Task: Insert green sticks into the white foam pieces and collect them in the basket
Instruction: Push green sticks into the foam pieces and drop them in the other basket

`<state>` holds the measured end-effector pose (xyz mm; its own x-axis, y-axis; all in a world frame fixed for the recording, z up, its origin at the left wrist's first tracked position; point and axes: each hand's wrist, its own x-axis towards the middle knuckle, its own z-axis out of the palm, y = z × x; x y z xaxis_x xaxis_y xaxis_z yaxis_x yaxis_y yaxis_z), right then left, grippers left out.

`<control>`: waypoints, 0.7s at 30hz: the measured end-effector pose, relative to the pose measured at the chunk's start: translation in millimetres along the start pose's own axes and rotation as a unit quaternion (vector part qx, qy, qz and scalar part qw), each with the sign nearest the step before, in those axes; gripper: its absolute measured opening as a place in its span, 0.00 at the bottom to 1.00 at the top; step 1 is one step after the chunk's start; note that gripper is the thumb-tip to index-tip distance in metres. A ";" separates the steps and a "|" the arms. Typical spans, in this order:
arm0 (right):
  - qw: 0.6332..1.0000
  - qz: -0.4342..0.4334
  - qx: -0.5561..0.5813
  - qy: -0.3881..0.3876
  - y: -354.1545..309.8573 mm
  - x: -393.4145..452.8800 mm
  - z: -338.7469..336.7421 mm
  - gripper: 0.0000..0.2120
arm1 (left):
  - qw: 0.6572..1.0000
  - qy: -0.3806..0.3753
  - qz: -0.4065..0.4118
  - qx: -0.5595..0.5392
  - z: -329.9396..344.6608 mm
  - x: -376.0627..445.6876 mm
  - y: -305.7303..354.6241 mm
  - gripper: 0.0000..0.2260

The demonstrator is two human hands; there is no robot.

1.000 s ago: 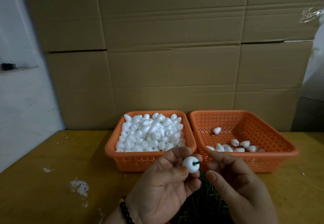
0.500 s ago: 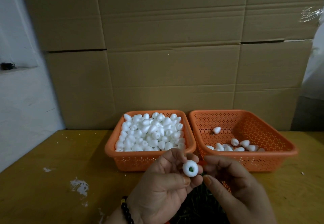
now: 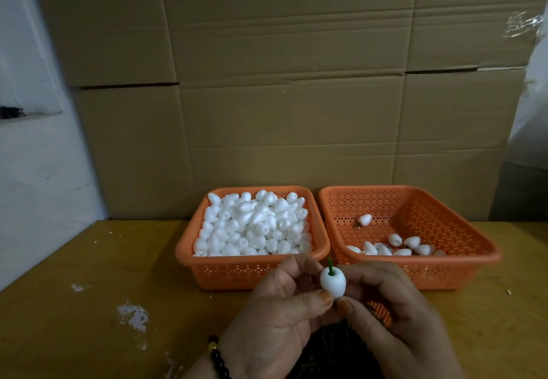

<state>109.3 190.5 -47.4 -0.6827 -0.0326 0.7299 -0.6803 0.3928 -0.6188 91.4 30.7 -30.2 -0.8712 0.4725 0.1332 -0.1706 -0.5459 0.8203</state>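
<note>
White paint smears point(image 3: 132, 315) on the wooden table point(image 3: 74, 289), well left of the full basket. Black object on the wall ledge point(image 3: 10, 111), far left of the cardboard boxes point(image 3: 281, 82), too small and dark to identify. Black bead bracelet point(image 3: 218, 359) with one gold bead on the left wrist, cut off at the bottom edge.

Left orange basket point(image 3: 252, 272) heaped with plain white foam pieces point(image 3: 255, 224); near wall partly hidden behind the left hand.

Left hand point(image 3: 275, 319) just in front of that basket, thumb and curled fingers pinching the egg-shaped foam piece point(image 3: 332, 282) from its left side. Green stick point(image 3: 331, 267) standing out of the top of the piece, only a short stub visible; depth of insertion hidden inside the foam.

Dark pile of green sticks point(image 3: 335, 349) below the hands, nearer the camera than the baskets, mostly hidden, murky and cut off at the bottom.

Right hand point(image 3: 397, 319) touching the same foam piece from its right, thumb tip under it, fingers curled round it; fingertips behind the piece not visible.

Right orange basket point(image 3: 444, 230) touching the full basket's right side, holding a few finished foam pieces point(image 3: 400, 246) along the near wall plus one apart toward the middle point(image 3: 364, 220); sticks in them hard to make out. Crumpled clear tape point(image 3: 520, 24) on the boxes, upper right.
</note>
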 end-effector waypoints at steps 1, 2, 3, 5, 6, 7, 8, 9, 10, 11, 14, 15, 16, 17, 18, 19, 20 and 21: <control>1.000 -0.001 -0.006 0.002 0.9 -0.2 -0.3 0.14 | 1.000 0.008 0.003 0.026 -0.7 0.6 -0.7 0.15; 1.000 0.000 -0.011 0.003 1.6 -0.3 -0.4 0.15 | 0.999 0.017 0.006 0.051 -1.4 1.1 -1.4 0.14; 1.000 0.000 -0.011 0.005 1.9 -0.3 -0.4 0.15 | 0.997 0.027 0.006 0.071 -2.1 1.8 -2.4 0.14; 1.000 -0.005 -0.010 0.013 2.1 -0.3 -0.4 0.15 | 0.995 0.037 0.001 0.097 -2.9 2.7 -4.9 0.16; 1.000 -0.009 -0.010 0.017 2.2 -0.1 -0.3 0.15 | 0.994 0.037 -0.002 0.107 -2.9 2.7 -6.1 0.16; 1.000 -0.012 -0.013 0.019 2.1 0.2 -0.3 0.15 | 0.993 0.036 -0.004 0.116 -2.9 2.6 -7.3 0.15; 0.999 -0.016 -0.018 0.021 1.9 0.5 -0.1 0.15 | 0.992 0.036 -0.006 0.124 -3.1 2.4 -8.3 0.15; 0.999 -0.021 -0.024 0.021 1.6 0.7 0.2 0.15 | 0.991 0.035 -0.009 0.128 -3.3 2.2 -9.0 0.14; 0.999 -0.027 -0.028 0.023 1.2 0.7 0.4 0.15 | 0.991 0.033 -0.012 0.126 -3.4 1.7 -9.6 0.15; 0.999 -0.031 -0.029 0.024 0.8 0.6 0.7 0.15 | 0.992 0.030 -0.016 0.120 -3.5 1.6 -9.6 0.15; 0.999 -0.037 -0.025 0.021 0.0 0.7 0.9 0.14 | 0.994 0.023 -0.014 0.102 -3.3 1.2 -7.9 0.17; 0.999 -0.042 -0.030 0.017 0.1 0.6 0.8 0.15 | 0.994 0.024 -0.009 0.103 -2.9 1.1 -7.6 0.16; 0.998 -0.048 -0.037 0.013 0.7 0.4 0.8 0.16 | 0.994 0.030 -0.004 0.106 -2.7 1.2 -7.7 0.16; 0.998 -0.050 -0.042 0.010 1.5 0.0 0.5 0.17 | 0.993 0.038 0.001 0.111 -2.6 1.5 -8.0 0.16; 0.998 -0.046 -0.041 0.010 2.1 -0.5 0.2 0.19 | 0.992 0.047 0.004 0.114 -2.5 1.8 -8.7 0.17; 0.999 -0.037 -0.037 0.009 2.0 -0.8 -0.3 0.21 | 0.992 0.054 0.006 0.117 -2.3 1.9 -9.2 0.18; 0.999 -0.030 -0.035 0.007 1.6 -0.8 -0.8 0.21 | 0.991 0.061 0.005 0.117 -2.3 1.8 -9.8 0.21; 0.999 -0.031 -0.038 0.004 1.4 -0.5 -1.7 0.19 | 0.991 0.067 0.004 0.118 -2.1 2.0 -9.7 0.23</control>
<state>109.2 192.6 -48.1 -0.6379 -0.0516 0.7684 -0.6983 0.4596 -0.5488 90.3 35.5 -39.1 -0.9278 0.3648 0.0788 -0.0644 -0.3643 0.9290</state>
